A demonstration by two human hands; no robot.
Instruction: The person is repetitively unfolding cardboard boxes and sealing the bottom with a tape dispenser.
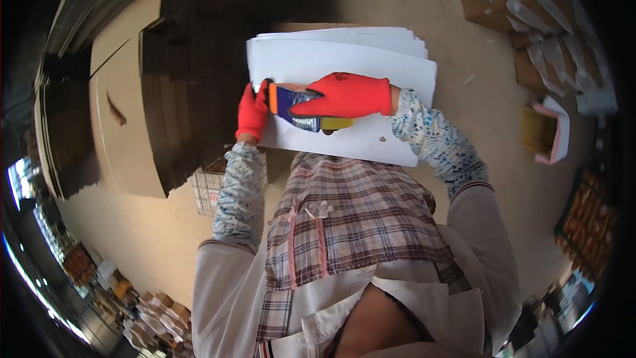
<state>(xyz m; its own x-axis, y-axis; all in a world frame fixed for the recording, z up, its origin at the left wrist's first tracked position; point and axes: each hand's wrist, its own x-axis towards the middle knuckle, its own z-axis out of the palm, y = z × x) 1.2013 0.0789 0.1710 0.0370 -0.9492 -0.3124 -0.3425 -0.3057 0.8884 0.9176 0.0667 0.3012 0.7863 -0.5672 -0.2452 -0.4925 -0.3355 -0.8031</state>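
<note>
Evidently the right hand (351,95), in a red glove with dark fingertips, is partly closed over a small blue box (285,107), its thumb and bent fingers laid across the box and keeping hold of it. The left hand (252,114), gloved alike, is half open at the box's orange end, thumb raised; its dark tips are next to that end, but whether they grip it I cannot tell. The box lies above the middle of a stack of white sheets (344,59), between the two hands.

The right glove hides much of the box's upper side, and the left hand's far fingers are hard to make out. A yellow part (339,123) shows below the right hand; whether it belongs to the box is unclear. Dark shadow swallows the inner side of the cardboard stack (126,113) at left, and the cartons (530,13) at upper right are cut off by the round rim. Pale printing runs along the box's blue face, small and blurred.
</note>
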